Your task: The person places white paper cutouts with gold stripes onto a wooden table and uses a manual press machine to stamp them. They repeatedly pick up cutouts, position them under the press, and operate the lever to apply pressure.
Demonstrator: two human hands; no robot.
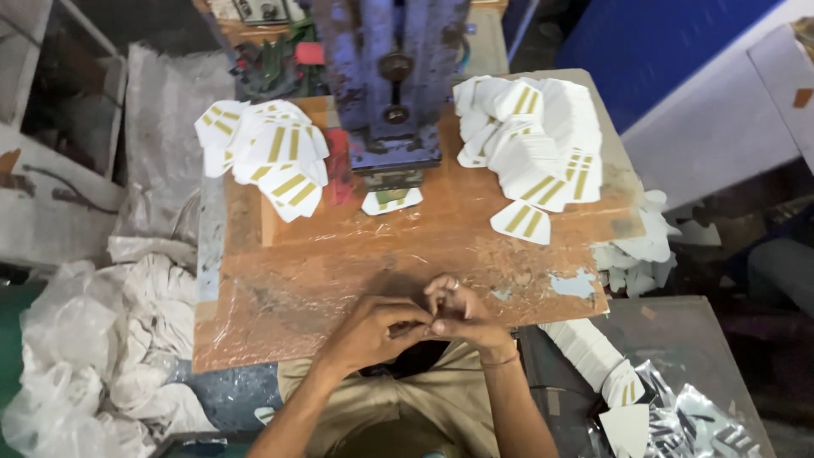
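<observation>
Seen from above: both hands meeting at the near edge of a wooden board (407, 254) wrapped in clear film. Left hand (373, 326) curled, fingertips pinched toward the right. Right hand (462, 314) likewise curled, fingers bent inward, ring on one finger, thin band at the wrist. Something small and dark pinched between the fingertips of both (too small to tell what). Hands touching each other, just off the board's front rim.

Beyond them, a blue press machine (392, 85) upright at the board's far side, one white tag (392, 201) with gold stripes lying at its foot. Left pile of tags (263, 153) beside the press; larger right pile of tags (530, 136) on the other side. Crumpled white plastic sheeting (102, 339) to the left.
</observation>
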